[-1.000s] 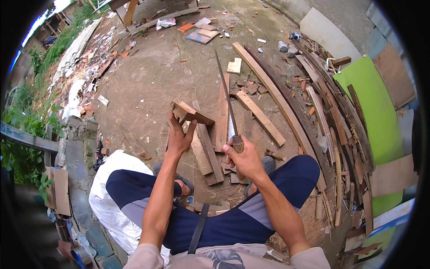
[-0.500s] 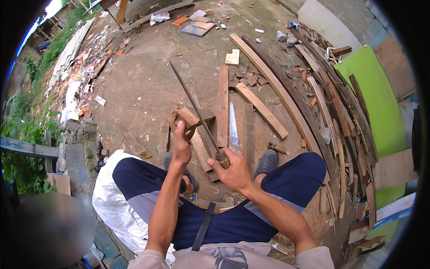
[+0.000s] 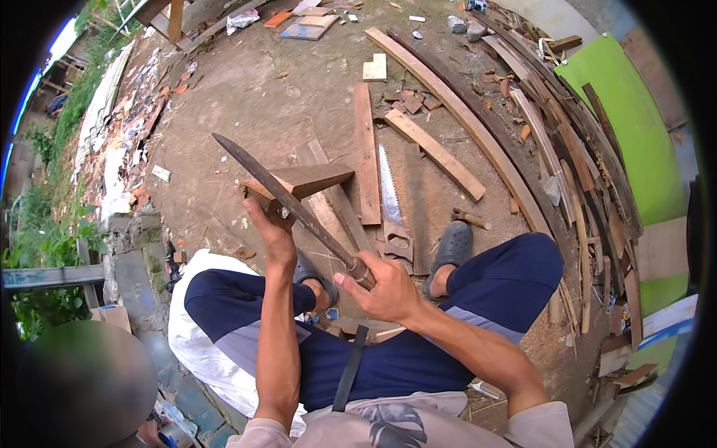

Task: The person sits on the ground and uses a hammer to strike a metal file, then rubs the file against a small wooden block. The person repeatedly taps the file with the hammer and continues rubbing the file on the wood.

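Observation:
My right hand (image 3: 388,290) is closed round the wooden handle of a long machete (image 3: 300,214). Its dark blade slants up and to the left, crossing in front of a short wood block (image 3: 320,179). That block is gripped from below by my left hand (image 3: 270,235), with the fingers partly hidden behind it. The blade lies close over the block's near end; whether they touch I cannot tell. On the ground between my feet lies a hand saw (image 3: 389,190), its wooden handle toward me.
Beside the saw are a plank (image 3: 367,153) and a shorter board (image 3: 435,155). Long timbers (image 3: 478,138) curve along the right, near a green panel (image 3: 627,127). At the left stand a low block wall (image 3: 134,254) and a white sack (image 3: 202,321).
The machete has swung left and its broad side now shows more. The wood block has turned, with its long face in view. My view has shifted, showing the saw's handle.

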The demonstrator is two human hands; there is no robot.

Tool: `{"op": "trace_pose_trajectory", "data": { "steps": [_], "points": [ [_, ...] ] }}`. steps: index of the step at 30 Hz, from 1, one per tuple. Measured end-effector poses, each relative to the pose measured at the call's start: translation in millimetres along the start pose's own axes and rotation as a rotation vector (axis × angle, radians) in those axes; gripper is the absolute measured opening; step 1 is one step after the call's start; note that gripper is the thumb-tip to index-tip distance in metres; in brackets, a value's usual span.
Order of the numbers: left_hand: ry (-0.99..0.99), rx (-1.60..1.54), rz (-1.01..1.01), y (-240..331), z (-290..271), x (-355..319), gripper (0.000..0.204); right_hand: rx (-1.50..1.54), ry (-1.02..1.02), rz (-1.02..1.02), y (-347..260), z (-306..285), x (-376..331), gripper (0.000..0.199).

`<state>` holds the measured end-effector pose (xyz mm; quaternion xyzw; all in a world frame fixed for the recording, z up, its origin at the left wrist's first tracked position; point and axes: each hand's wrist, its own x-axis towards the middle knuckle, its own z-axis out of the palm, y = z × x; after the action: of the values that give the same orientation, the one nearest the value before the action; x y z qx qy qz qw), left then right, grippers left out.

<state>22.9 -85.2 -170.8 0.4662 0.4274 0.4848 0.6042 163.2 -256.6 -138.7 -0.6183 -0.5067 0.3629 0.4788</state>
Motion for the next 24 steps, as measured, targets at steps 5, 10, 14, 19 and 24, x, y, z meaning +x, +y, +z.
{"op": "trace_pose_trajectory", "data": {
  "steps": [5,10,14,19,24],
  "points": [
    [-0.027,0.046,0.005,3,10,3,0.089,0.006,-0.004,0.064,-6,-5,5,0.037],
    [0.019,0.065,0.024,4,22,20,0.083,0.084,0.024,0.096,-10,-10,15,0.031],
    [-0.055,0.109,0.017,11,33,26,0.077,0.089,0.124,-0.014,-10,-11,29,0.024],
    [-0.129,0.169,0.035,21,44,17,0.081,0.043,0.172,-0.029,-20,-6,37,0.028],
    [-0.098,0.229,0.022,25,57,4,0.085,0.011,0.176,-0.035,-20,-5,40,0.028]
  ]
}}
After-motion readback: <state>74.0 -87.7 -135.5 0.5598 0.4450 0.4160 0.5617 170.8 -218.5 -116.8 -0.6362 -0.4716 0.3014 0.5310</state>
